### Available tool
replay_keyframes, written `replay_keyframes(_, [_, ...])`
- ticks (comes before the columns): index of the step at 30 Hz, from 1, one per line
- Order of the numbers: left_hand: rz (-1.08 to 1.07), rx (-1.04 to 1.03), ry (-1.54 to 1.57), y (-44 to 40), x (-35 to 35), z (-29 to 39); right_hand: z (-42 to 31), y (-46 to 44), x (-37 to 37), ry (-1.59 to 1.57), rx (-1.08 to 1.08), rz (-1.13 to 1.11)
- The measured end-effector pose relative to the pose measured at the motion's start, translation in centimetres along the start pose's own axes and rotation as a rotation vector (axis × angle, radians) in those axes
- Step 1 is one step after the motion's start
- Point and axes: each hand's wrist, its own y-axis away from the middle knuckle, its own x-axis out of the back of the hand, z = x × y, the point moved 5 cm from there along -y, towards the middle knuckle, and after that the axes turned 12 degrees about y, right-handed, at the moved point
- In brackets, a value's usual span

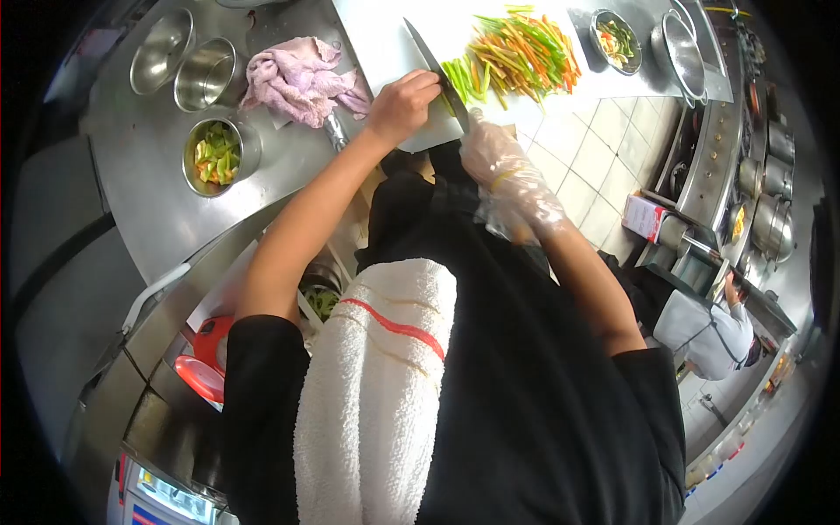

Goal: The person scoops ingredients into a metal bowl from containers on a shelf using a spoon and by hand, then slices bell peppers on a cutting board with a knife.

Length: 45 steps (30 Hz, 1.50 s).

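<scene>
My right hand, in a clear plastic glove, is closed around the handle of a knife. The blade points away from me over a white cutting board. Bare and with curled fingers, my left hand rests on the board against the left side of the blade. Whatever lies under its fingertips is hidden. Just right of the blade are light green strips, beside a larger pile of green and orange vegetable strips.
Left of the board lie a crumpled pink cloth, a metal pot of cut vegetables and steel bowls. A bowl of strips and a colander stand right. Another person is at the stove side.
</scene>
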Motion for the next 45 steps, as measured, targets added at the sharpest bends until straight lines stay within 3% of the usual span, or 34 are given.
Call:
replay_keyframes(4, [0.015, -0.010, 0.008, -0.5, 0.3, 0.0, 0.1, -3.1, -2.0, 0.083, -0.036, 0.060])
replay_keyframes(5, [0.016, -0.007, 0.007, -0.4, 0.2, 0.3, 0.8, -3.8, -4.1, -0.034, -0.017, 0.007])
replay_keyframes(6, [0.020, -0.029, 0.005, -0.8, 0.3, 0.4, 1.4, -3.9, -0.6, -0.023, -0.031, 0.021])
replay_keyframes(8, [0.008, -0.001, 0.029, -0.6, 0.2, 0.5, 3.6, -2.8, 3.8, -0.673, -0.429, -0.241])
replay_keyframes(11, [-0.010, 0.032, 0.054, -0.7, -0.4, 0.4, 6.3, -1.6, 2.8, -0.575, -0.408, -0.062])
replay_keyframes(16, [0.025, 0.035, 0.026, -4.2, -5.2, 0.3, 9.3, 1.0, 6.0, -0.482, -0.427, 0.037])
replay_keyframes(18, [0.008, 0.110, 0.070, -4.7, -5.3, 1.4, 10.2, 2.5, 7.5, -0.433, -0.534, 0.033])
replay_keyframes(20, [0.141, 0.259, 0.287, -4.8, -3.5, 2.5, 10.8, 3.7, 6.4, -0.305, -0.524, 0.257])
replay_keyframes(21, [0.124, 0.238, 0.287, -5.8, -2.8, 3.6, 11.1, 4.1, 6.9, -0.378, -0.519, 0.330])
replay_keyframes(24, [-0.011, 0.071, 0.221, -8.0, -1.7, 7.2, 11.2, 5.1, 7.0, -0.472, -0.514, 0.396])
replay_keyframes(26, [-0.290, 0.037, 0.066, -9.4, -3.6, 7.4, 11.6, 5.2, 6.8, -0.486, -0.504, 0.413])
replay_keyframes(32, [-0.518, 0.098, -0.004, -11.8, -6.7, 4.9, 12.7, 6.1, 5.1, -0.644, -0.361, 0.255])
replay_keyframes(34, [-0.593, 0.334, 0.080, -13.3, -6.5, 4.5, 14.1, 6.1, 5.4, -0.669, -0.293, 0.243])
replay_keyframes(36, [-0.400, 0.372, 0.148, -14.8, -3.9, 5.2, 16.4, 5.9, 5.4, -0.742, -0.157, 0.190])
replay_keyframes(39, [-0.021, 0.379, 0.095, -15.8, 1.3, 9.3, 22.4, 3.2, 4.6, -0.693, -0.023, 0.374])
replay_keyframes(41, [0.341, 0.713, 0.343, -11.9, 2.5, 10.2, 24.9, -0.1, 3.8, -0.561, -0.002, 0.340])
replay_keyframes(42, [0.321, 0.620, 0.188, -9.7, 2.9, 10.9, 25.5, -1.7, 2.8, -0.394, 0.020, 0.314])
replay_keyframes(43, [0.380, 0.673, 0.205, -9.9, 1.2, 14.5, 25.6, -4.1, 0.4, -0.321, 0.118, 0.216])
replay_keyframes(44, [0.390, 0.681, 0.270, -7.6, -0.3, 15.2, 25.8, -5.5, -1.5, -0.226, 0.275, 0.646])
replay_keyframes(45, [0.353, 0.690, 0.397, -4.6, -2.2, 15.1, 25.6, -7.3, -2.5, -0.214, 0.297, 0.591])
